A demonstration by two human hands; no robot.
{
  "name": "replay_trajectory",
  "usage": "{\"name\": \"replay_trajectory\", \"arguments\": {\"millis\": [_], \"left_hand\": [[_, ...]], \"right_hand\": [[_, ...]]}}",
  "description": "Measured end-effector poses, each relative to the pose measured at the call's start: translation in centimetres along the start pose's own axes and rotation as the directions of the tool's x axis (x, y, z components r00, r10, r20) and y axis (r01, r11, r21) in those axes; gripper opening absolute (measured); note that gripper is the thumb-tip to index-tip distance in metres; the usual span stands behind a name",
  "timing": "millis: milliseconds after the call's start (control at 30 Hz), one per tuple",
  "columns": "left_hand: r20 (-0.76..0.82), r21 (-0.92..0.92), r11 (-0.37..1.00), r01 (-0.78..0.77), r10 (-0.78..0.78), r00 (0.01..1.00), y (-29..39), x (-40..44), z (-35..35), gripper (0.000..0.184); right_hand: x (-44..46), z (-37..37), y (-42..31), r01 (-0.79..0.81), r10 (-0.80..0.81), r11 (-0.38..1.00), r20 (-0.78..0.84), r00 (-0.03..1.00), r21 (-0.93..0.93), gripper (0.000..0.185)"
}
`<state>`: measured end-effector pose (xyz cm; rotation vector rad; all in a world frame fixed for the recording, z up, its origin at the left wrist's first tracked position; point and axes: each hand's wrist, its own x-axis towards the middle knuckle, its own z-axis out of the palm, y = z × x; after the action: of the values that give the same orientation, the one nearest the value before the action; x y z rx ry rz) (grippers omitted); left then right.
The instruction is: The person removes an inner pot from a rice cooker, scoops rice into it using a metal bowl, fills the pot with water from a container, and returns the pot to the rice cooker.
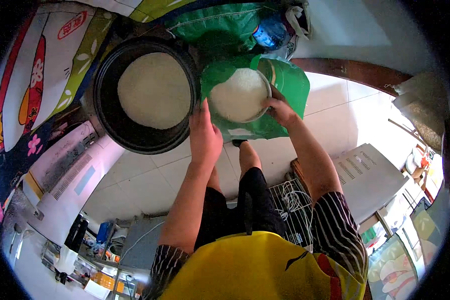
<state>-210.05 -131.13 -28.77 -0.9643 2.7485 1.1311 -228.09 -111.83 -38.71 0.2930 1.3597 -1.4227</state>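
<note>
A round bowl heaped with white rice is inside or just over the mouth of a green bag. My right hand grips its right rim, thumb on top. My left hand is at the bag's left edge, close against the pot's rim; its fingers point away from me and seem closed on the bag's edge, though the fingertips are partly hidden. To the left stands a large black pot with a broad bed of rice in it.
Behind the bag lie a green woven sack and a blue plastic bottle. Patterned cloth hangs at the left. A white appliance and a wire rack with cables stand at the lower right.
</note>
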Motion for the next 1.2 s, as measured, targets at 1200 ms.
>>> {"name": "replay_trajectory", "arguments": {"millis": [1200], "left_hand": [[-0.009, -0.092, 0.996, 0.009, -0.010, 1.000, -1.0, 0.2, -0.2, 0.085]], "right_hand": [[-6.5, -0.5, -2.6, 0.091, -0.097, 0.983, 0.029, 0.995, 0.158, 0.073]]}}
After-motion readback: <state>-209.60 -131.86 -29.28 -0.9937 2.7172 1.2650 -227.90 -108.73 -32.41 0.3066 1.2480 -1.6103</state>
